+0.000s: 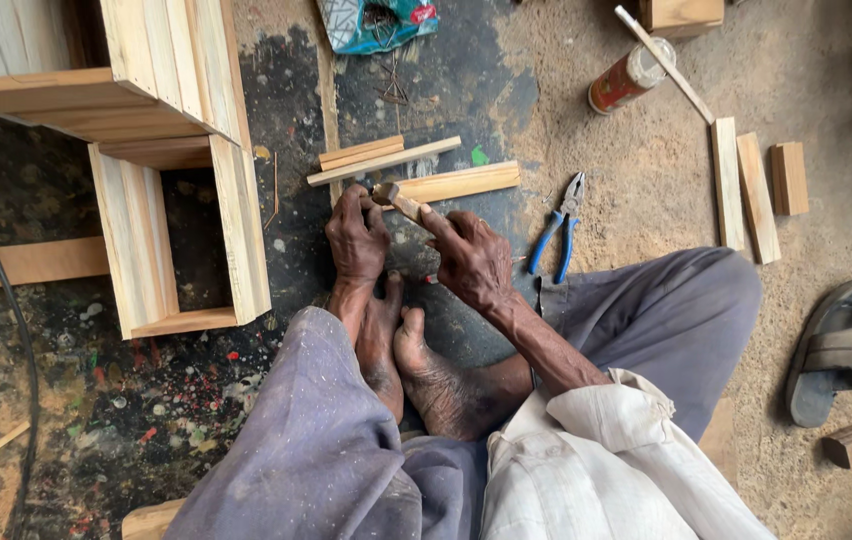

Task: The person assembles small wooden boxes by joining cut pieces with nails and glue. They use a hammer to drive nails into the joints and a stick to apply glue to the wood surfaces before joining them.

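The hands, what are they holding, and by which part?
Both hands, left and right, pinch a small wooden piece: left at its far end, right at its near end.

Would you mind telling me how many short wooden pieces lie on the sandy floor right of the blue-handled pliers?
3, side by side right of the pliers: a long strip, a second strip, then a short block. Others may lie outside the frame.

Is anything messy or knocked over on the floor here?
Yes. A red can lies tipped on its side at the top right, sawdust covers the floor there, and paint specks dot the dark patch lower left. A lone sandal sits at the right.
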